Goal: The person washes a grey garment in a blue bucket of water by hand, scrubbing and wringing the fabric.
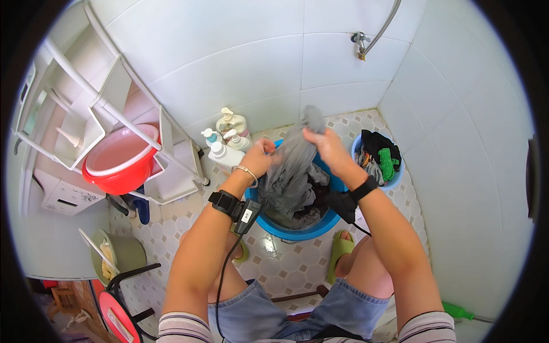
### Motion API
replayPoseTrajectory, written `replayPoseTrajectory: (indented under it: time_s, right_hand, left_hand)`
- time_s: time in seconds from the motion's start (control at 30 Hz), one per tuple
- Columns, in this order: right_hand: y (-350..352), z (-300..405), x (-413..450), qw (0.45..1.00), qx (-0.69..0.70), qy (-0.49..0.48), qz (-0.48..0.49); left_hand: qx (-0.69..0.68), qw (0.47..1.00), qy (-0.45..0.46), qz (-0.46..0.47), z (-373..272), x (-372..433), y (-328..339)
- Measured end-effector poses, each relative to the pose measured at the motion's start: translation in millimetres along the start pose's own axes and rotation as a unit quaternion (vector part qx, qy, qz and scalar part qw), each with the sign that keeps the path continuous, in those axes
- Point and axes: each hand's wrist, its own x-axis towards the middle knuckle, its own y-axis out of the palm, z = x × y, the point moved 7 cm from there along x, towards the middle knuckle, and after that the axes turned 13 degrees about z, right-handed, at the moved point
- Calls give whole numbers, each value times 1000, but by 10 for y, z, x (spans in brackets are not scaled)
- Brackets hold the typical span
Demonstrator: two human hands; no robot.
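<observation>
A blue plastic basin stands on the floor between my feet, with wet dark cloth and some water in it. From it rises a stretched wet grey garment. My right hand grips its upper end, and a bunch of fabric sticks up past the fingers. At the garment's left edge is my left hand, fingers curled and blurred; whether they pinch the fabric is unclear. A bangle and a strapped device are on my left wrist, and a black strap with a device is on my right.
Several pump bottles stand behind the basin at the left. On the right is a smaller blue bucket of clothes. A white rack holds red and white basins. A grey-green bucket and a tap are also visible.
</observation>
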Motion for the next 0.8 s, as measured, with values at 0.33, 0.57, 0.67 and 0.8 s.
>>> replayPoseTrajectory:
  time_s: [0.33,0.57,0.67,0.8]
  right_hand:
    - [-361,483,-41,955,287,-65,-25]
    - [-956,133,-88,952,264,-42,-152]
    - [-966,91,-141,958,234,-22,-162]
    - [-997,-1,-141,956,233,6,-179]
  left_hand:
    - [198,973,18,-114,191,-5,-125]
    - [-125,986,22,-106,74,-149,-612]
    - [-245,960,11,-134,-17,-283,-690]
    - [-280,944,38,-170,-159,-376,-757]
